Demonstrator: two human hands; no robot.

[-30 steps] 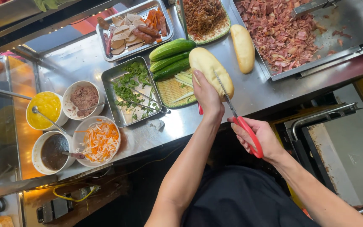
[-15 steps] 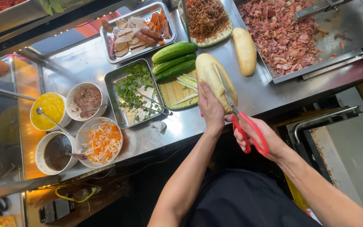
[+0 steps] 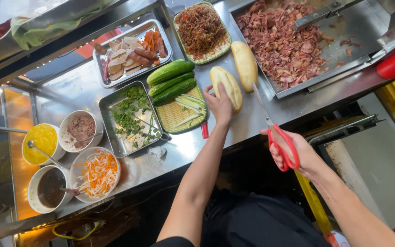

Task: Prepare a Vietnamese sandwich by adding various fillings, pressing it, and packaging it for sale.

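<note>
My left hand (image 3: pixel 219 105) presses on a long pale bread roll (image 3: pixel 227 86) lying on the steel counter (image 3: pixel 78 87). My right hand (image 3: pixel 293 153) grips red-handled scissors (image 3: pixel 275 130) whose blades point up toward the roll, a little to its right and apart from it. A second bread roll (image 3: pixel 245 65) lies just beyond, beside a steel tray of chopped red meat (image 3: pixel 284 39).
Whole cucumbers (image 3: pixel 170 77) and cucumber strips sit on a green woven tray (image 3: pixel 177 114). Nearby stand a herb tray (image 3: pixel 131 116), a sausage tray (image 3: pixel 131 52), a dish of shredded dried meat (image 3: pixel 201 29), and bowls of yellow sauce (image 3: pixel 40 142), paste (image 3: pixel 79 128), shredded carrot (image 3: pixel 98 173) and dark sauce (image 3: pixel 49 187).
My right hand has drawn the scissors back and to the right, away from the roll. My left hand stays on the roll.
</note>
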